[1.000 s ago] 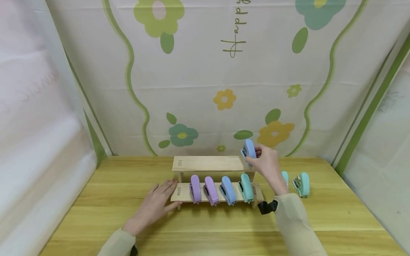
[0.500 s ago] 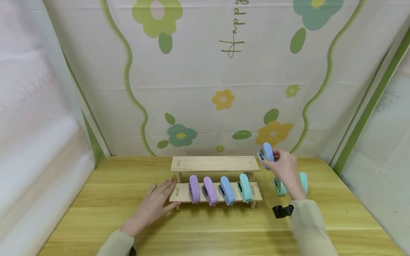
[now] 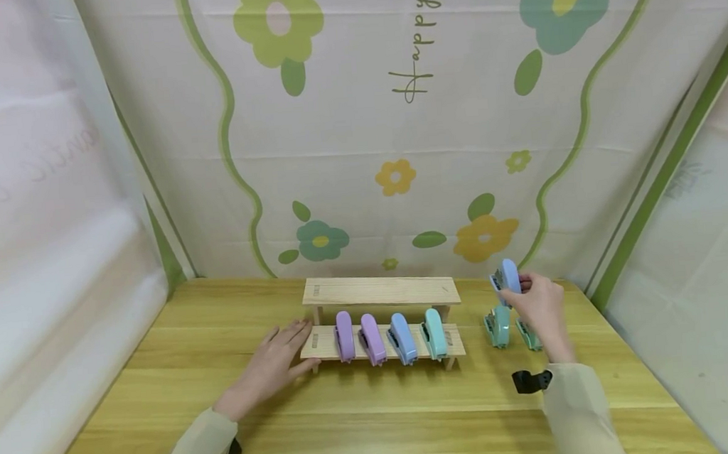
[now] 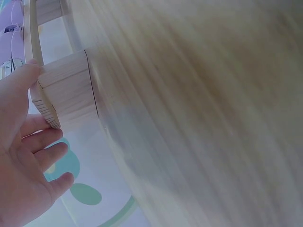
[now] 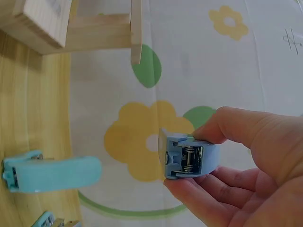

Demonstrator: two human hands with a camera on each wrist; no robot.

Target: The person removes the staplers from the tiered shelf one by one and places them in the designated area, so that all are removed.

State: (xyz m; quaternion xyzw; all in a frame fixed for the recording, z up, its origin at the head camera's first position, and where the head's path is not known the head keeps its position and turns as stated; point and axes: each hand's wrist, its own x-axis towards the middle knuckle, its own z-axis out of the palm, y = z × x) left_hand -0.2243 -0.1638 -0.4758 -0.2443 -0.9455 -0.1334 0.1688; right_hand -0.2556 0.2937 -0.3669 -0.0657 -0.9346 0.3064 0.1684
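Observation:
My right hand [image 3: 542, 307] holds a light blue stapler [image 3: 508, 278] above the table, pinched between thumb and fingers. Its end, with a metal part inside, faces the right wrist camera [image 5: 189, 158]. Below it on the table stand a teal stapler [image 3: 499, 326] and another teal stapler [image 3: 529, 335], partly hidden by my hand. My left hand [image 3: 272, 359] grips the left end of a two-step wooden rack [image 3: 378, 291], thumb at the lower shelf's front edge, fingers at its back corner. That shelf carries two purple staplers [image 3: 345, 337], a blue stapler [image 3: 402, 339] and a teal stapler [image 3: 434, 333].
The rack stands on a wood-grain table [image 3: 354, 427]. A flowered cloth [image 3: 331, 130] hangs behind the table, with more cloth along the left and right sides. The rack's upper shelf is bare.
My right hand has carried the blue stapler rightward from the upper shelf's right end, out over the teal staplers on the table. My left hand has stayed at the rack.

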